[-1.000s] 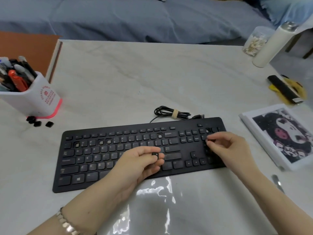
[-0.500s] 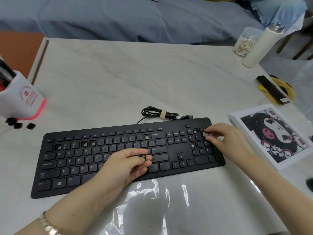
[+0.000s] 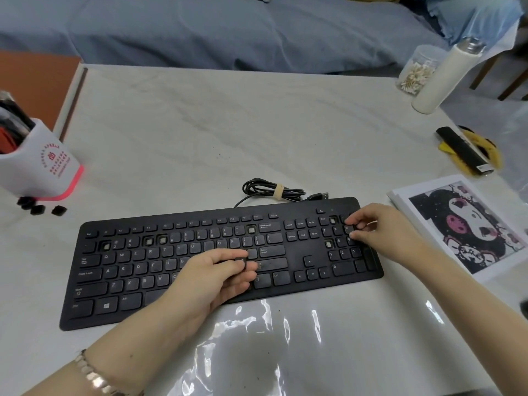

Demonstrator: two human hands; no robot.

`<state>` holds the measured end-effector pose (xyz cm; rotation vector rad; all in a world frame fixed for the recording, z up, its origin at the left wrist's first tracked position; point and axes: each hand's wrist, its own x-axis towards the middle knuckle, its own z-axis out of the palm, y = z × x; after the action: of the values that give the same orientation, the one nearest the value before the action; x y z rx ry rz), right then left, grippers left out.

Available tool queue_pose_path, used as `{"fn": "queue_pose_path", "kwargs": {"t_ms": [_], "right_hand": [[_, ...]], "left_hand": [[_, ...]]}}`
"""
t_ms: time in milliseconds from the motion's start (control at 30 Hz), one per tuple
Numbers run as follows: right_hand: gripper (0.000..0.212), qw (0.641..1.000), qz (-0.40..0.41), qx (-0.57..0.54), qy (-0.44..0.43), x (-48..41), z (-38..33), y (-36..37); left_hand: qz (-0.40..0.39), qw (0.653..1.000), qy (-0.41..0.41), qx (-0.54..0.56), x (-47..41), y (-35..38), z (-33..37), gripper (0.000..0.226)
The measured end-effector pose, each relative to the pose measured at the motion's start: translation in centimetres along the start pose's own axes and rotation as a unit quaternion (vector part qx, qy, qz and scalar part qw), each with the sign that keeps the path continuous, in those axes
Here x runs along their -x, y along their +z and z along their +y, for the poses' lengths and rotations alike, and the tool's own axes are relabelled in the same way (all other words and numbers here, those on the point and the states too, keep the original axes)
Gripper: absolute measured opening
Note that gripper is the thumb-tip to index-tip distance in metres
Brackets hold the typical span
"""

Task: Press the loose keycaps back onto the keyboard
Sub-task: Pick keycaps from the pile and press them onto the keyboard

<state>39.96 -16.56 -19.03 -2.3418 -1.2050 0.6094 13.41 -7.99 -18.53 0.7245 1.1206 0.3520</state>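
Head view. Pale marbled table (image 3: 228, 138), glossy clear film (image 3: 257, 352) over its near edge; blue bedding (image 3: 228, 30) behind the far edge, an orange-brown panel (image 3: 34, 81) at far left.

Black keyboard (image 3: 294, 252) lies flat, slightly skewed, under both hands. Its coiled cable (image 3: 274, 191) sits just beyond the back edge.

Left hand (image 3: 217, 278), bracelet (image 3: 91, 375) at the wrist: thumb and curled fingers are clamped on one black keycap (image 3: 240, 260), held over the letter block just left of Enter.

Right hand (image 3: 383, 230): fingertips (image 3: 353, 225) are bunched together at the top right corner of the number pad, touching the keys there. Cannot tell whether a cap is pinched between them.

Bare sockets: two just left of the right fingertips (image 3: 332, 220) (image 3: 328, 244), one beyond the left fingertips beside Backspace (image 3: 251, 230), three well to their left in the number row (image 3: 148, 241).

Loose keycaps (image 3: 37, 208) lie on the table far left of the left fingers, at the foot of a white, pink-based pen holder (image 3: 43, 167).

Right of the right fingers: a printed cartoon sheet (image 3: 463, 224). Beyond it, a black bar on something yellow (image 3: 463, 150), a white bottle (image 3: 440, 78) and a clear jar of swabs (image 3: 414, 72).
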Motion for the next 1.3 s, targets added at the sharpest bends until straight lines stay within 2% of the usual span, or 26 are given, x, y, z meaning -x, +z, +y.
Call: {"fn": "queue_pose_path", "kwargs": {"t_ms": [200,433,567,700,767,867,1067,1167,1233,1300], "right_hand": [[0.021,0.993,0.024,0.111,-0.042,0.1,-0.5,0.6],[0.023,0.972,-0.003,0.207,-0.111,0.3,0.3,0.6],[0.014,0.985,0.041,0.125,-0.108,1.3,1.3,1.7],[0.031,0.955,0.156,0.168,-0.191,3.5,2.0,3.6],[0.04,0.955,0.176,0.159,-0.181,4.1,2.5,4.5],[0.042,0.955,0.203,0.149,-0.154,4.4,2.5,5.3],[0.043,0.961,0.2,0.126,-0.145,4.3,2.2,5.3],[0.034,0.958,0.218,0.126,-0.136,4.2,0.8,5.0],[0.031,0.966,0.196,0.059,-0.155,4.7,-1.1,5.5],[0.032,0.977,0.109,-0.066,-0.17,5.9,-3.8,6.1]], "left_hand": [[0.005,1.0,0.007,-0.007,0.0,-0.1,0.0,0.016],[0.011,1.0,0.008,-0.007,-0.1,-0.2,0.0,0.016],[0.014,1.0,0.014,-0.01,-0.2,-0.3,-0.2,0.016],[0.013,1.0,0.015,-0.013,-0.2,-0.2,-0.3,0.016],[0.006,1.0,0.014,-0.012,-0.3,-0.1,-0.3,0.015],[-0.006,1.0,0.019,-0.013,-0.4,0.4,-0.3,0.012],[-0.011,0.999,0.024,-0.032,-0.3,1.2,-0.3,0.006],[-0.008,0.999,0.026,-0.027,0.1,1.2,0.0,0.007],[0.0,0.999,0.027,-0.021,0.3,1.3,0.3,0.007],[-0.001,1.0,0.026,-0.014,0.5,1.3,0.6,0.006]]}}
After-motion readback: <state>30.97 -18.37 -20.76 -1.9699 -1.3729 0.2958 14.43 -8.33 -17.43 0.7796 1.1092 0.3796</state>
